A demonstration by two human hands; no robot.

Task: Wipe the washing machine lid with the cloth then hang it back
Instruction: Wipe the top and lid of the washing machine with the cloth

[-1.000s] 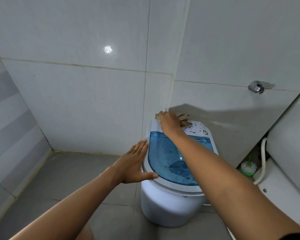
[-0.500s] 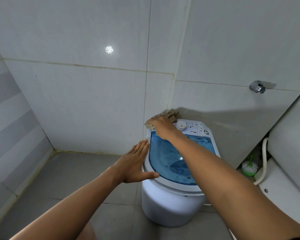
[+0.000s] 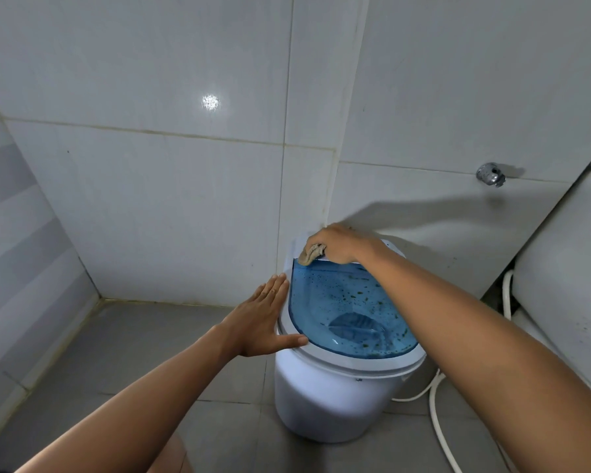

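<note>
Your cloth is a small tan rag, bunched up and soft, at the 12 o'clock end of the washing machine lid, right where the blue panel meets the white back strip. It looks light and limp, so it should fold to whatever you press it against; keep it wadded under the palm rather than pinched by a corner, or it will likely trail and smear. When you hang it, an edge or corner is the better place to take hold of it.

Your right hand is curled over the rag, gripping it and pressing it down on the lid. Most of the cloth is hidden beneath the fingers.

The lid is smooth translucent blue plastic, speckled with dark spots and droplets, so expect it to be slick and to flex a little under pressure. The small white machine probably shifts easily.

Your left hand lies flat and released, fingers straight along the rim at 9 o'clock, thumb on the front edge, steadying the tub.

A white hose runs across the floor at 4 o'clock.
</note>
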